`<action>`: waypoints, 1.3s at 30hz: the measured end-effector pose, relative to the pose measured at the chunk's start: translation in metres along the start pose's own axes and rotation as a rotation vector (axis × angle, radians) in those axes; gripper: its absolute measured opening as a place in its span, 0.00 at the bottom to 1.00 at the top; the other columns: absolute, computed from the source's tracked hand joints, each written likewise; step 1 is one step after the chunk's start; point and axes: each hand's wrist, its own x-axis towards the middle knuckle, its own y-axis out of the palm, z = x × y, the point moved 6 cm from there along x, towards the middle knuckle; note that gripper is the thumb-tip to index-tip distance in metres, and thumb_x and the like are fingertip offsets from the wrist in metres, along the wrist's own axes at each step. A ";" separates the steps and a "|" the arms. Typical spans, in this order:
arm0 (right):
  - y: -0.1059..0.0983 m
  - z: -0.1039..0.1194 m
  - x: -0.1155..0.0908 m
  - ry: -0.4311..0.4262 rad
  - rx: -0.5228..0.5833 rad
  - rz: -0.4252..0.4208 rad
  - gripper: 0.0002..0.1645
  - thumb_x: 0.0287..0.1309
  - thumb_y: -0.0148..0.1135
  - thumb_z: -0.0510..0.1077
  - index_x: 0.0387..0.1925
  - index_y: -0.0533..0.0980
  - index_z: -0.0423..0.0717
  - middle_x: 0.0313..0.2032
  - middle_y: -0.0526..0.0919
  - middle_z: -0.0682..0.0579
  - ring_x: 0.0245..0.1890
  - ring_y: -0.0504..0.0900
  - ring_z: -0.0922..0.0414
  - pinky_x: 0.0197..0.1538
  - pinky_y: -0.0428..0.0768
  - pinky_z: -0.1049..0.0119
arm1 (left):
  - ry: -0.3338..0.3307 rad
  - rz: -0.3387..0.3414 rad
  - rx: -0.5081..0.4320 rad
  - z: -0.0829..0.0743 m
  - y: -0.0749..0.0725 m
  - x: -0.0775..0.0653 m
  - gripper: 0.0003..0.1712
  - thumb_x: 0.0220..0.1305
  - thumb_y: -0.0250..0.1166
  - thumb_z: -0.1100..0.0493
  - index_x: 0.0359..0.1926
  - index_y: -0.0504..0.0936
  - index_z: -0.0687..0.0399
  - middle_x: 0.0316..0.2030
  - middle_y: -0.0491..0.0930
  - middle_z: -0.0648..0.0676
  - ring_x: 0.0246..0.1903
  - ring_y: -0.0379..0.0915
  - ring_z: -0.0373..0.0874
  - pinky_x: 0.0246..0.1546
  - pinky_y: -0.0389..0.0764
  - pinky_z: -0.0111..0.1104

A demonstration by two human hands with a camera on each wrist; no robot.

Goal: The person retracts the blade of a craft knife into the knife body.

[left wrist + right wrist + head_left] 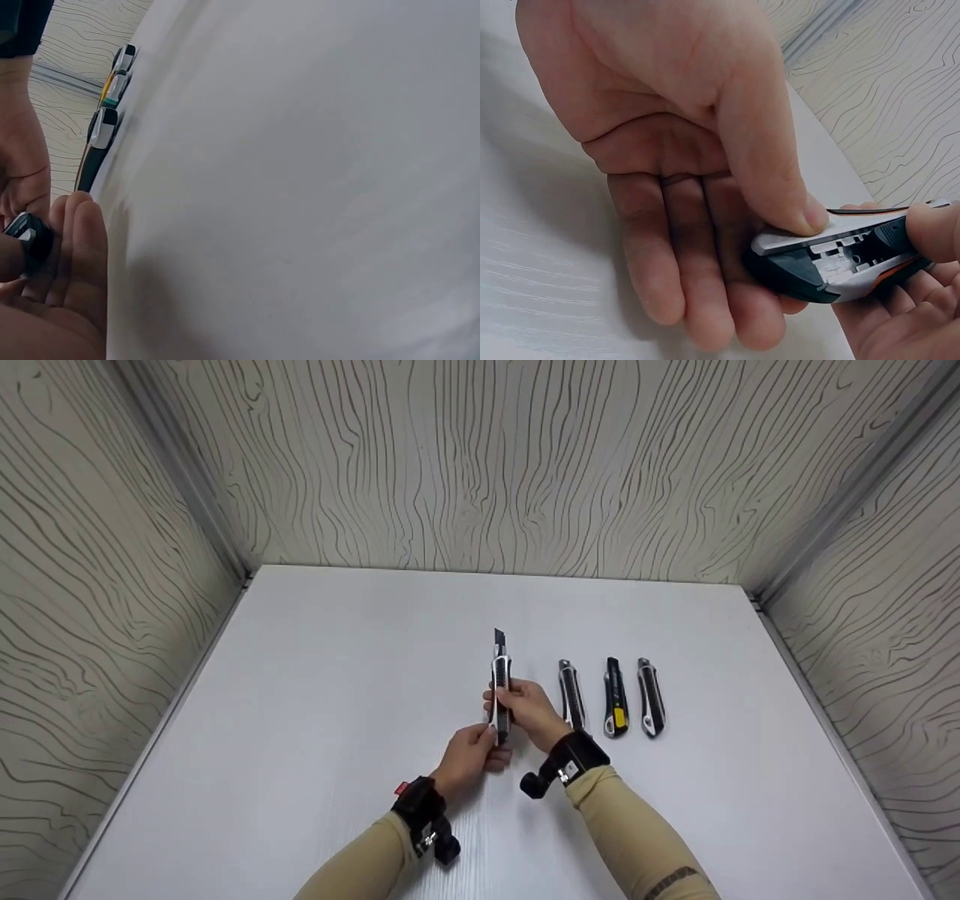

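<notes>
A silver-and-black snap-off utility knife [502, 667] is held upright in the head view, its dark blade [499, 638] out at the top. My right hand [529, 709] grips it around the middle, thumb [931, 232] on the slider in the right wrist view. Lower down, my left hand [463, 757] pinches the black end cap [791, 271] between thumb and fingers. The left hand's other fingers [88, 240] extend beneath the knife's end in the left wrist view. The blade is outside both wrist views.
To the right of my hands, three more utility knives lie in a row on the white table [315, 675]: a silver-and-black one [571, 690], a black one with a yellow part [616, 697], and another silver-and-black one [652, 697]. Wood-patterned panels [480, 472] enclose the table's back and sides.
</notes>
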 end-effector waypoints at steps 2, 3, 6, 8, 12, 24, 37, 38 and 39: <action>0.000 0.000 0.000 -0.004 0.003 0.005 0.22 0.69 0.50 0.35 0.59 0.66 0.24 0.42 0.84 0.43 0.38 0.85 0.59 0.48 0.83 0.67 | -0.005 -0.005 -0.001 0.000 -0.001 0.000 0.18 0.75 0.46 0.62 0.45 0.76 0.76 0.33 0.83 0.60 0.31 0.81 0.42 0.36 0.86 0.38; 0.001 0.000 0.000 -0.007 0.003 0.007 0.22 0.69 0.50 0.34 0.59 0.66 0.24 0.43 0.84 0.42 0.38 0.85 0.59 0.49 0.83 0.67 | -0.002 -0.005 0.001 0.000 -0.001 -0.001 0.18 0.75 0.45 0.62 0.45 0.75 0.76 0.33 0.83 0.60 0.31 0.81 0.42 0.36 0.86 0.38; 0.001 0.000 0.000 -0.009 0.002 0.007 0.21 0.68 0.51 0.34 0.58 0.67 0.25 0.46 0.83 0.38 0.38 0.85 0.59 0.48 0.83 0.67 | -0.012 -0.013 0.003 0.000 -0.002 -0.001 0.19 0.75 0.45 0.62 0.46 0.75 0.76 0.34 0.83 0.60 0.31 0.81 0.43 0.37 0.87 0.39; 0.002 0.000 0.000 -0.007 0.001 0.004 0.21 0.68 0.51 0.34 0.58 0.67 0.26 0.47 0.83 0.37 0.38 0.85 0.59 0.48 0.83 0.67 | -0.017 -0.017 0.004 0.000 -0.002 -0.002 0.19 0.75 0.45 0.62 0.47 0.75 0.77 0.35 0.83 0.61 0.32 0.81 0.43 0.38 0.87 0.39; 0.003 0.001 -0.001 -0.002 -0.004 0.003 0.20 0.68 0.50 0.33 0.58 0.68 0.27 0.48 0.82 0.38 0.39 0.84 0.59 0.47 0.82 0.68 | -0.027 -0.021 -0.002 0.000 -0.003 -0.002 0.20 0.76 0.45 0.61 0.49 0.74 0.78 0.35 0.83 0.61 0.32 0.81 0.43 0.38 0.86 0.38; 0.005 -0.001 0.000 -0.004 -0.036 0.067 0.22 0.67 0.51 0.32 0.60 0.66 0.26 0.55 0.77 0.31 0.44 0.83 0.58 0.52 0.81 0.66 | -0.039 -0.014 -0.046 0.000 -0.003 -0.001 0.19 0.76 0.45 0.62 0.47 0.74 0.78 0.30 0.79 0.56 0.29 0.79 0.41 0.35 0.85 0.36; 0.003 0.001 0.003 -0.001 -0.014 0.034 0.22 0.68 0.50 0.33 0.61 0.65 0.27 0.56 0.77 0.31 0.43 0.84 0.59 0.53 0.81 0.65 | -0.087 0.041 -0.185 0.009 -0.001 -0.002 0.23 0.77 0.45 0.57 0.47 0.74 0.78 0.30 0.79 0.55 0.29 0.77 0.40 0.29 0.81 0.29; 0.003 0.000 0.003 -0.001 -0.020 0.036 0.22 0.68 0.50 0.33 0.61 0.65 0.27 0.56 0.78 0.32 0.43 0.84 0.58 0.53 0.81 0.65 | -0.094 0.038 -0.186 0.010 -0.001 -0.002 0.23 0.77 0.46 0.57 0.47 0.74 0.78 0.31 0.79 0.55 0.29 0.77 0.40 0.30 0.82 0.29; 0.003 0.000 0.003 0.001 -0.024 0.041 0.22 0.68 0.50 0.33 0.61 0.65 0.27 0.56 0.78 0.32 0.44 0.84 0.58 0.53 0.81 0.65 | -0.102 0.034 -0.191 0.010 -0.001 -0.002 0.22 0.77 0.46 0.57 0.48 0.74 0.77 0.31 0.80 0.56 0.30 0.78 0.40 0.31 0.82 0.30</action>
